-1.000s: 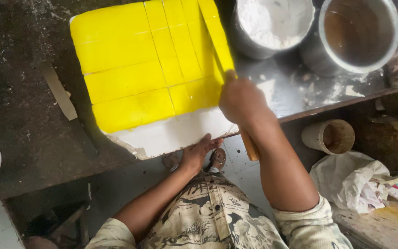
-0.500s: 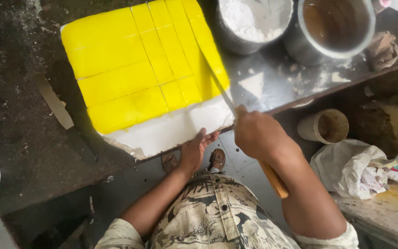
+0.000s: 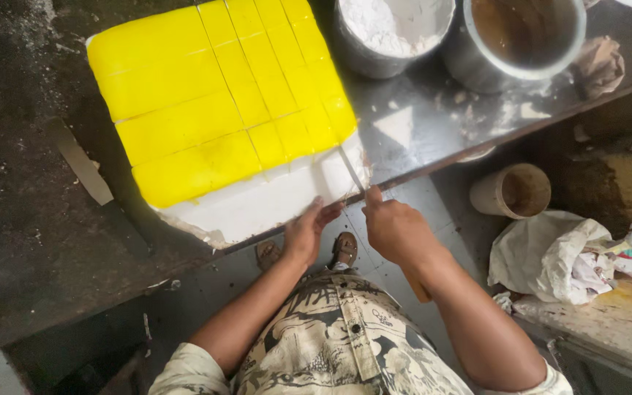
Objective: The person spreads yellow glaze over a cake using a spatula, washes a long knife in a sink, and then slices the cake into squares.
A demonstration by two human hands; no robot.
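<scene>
A big yellow slab [image 3: 213, 102], scored into strips and small squares, lies on a white sheet [image 3: 257, 208] at the near edge of a dark table [image 3: 31, 241]. My right hand [image 3: 396, 230] is shut on a knife [image 3: 350, 168] with a wooden handle. The thin blade tip rests on the white sheet, just off the slab's near right corner. My left hand [image 3: 307, 232] presses its fingers against the near edge of the white sheet, right beside the knife hand.
Two metal pots stand at the table's far right: one with white powder [image 3: 396, 29], one with brown liquid [image 3: 524, 36]. A crumpled cloth [image 3: 597, 66] lies beside them. On the floor are a small brown cup [image 3: 513, 192] and a white bag [image 3: 557, 256]. A flat stick [image 3: 78, 161] lies left of the slab.
My right hand has drawn the knife toward me along the slab's right part, off the yellow and onto the white sheet. My left hand stays at the sheet's near edge.
</scene>
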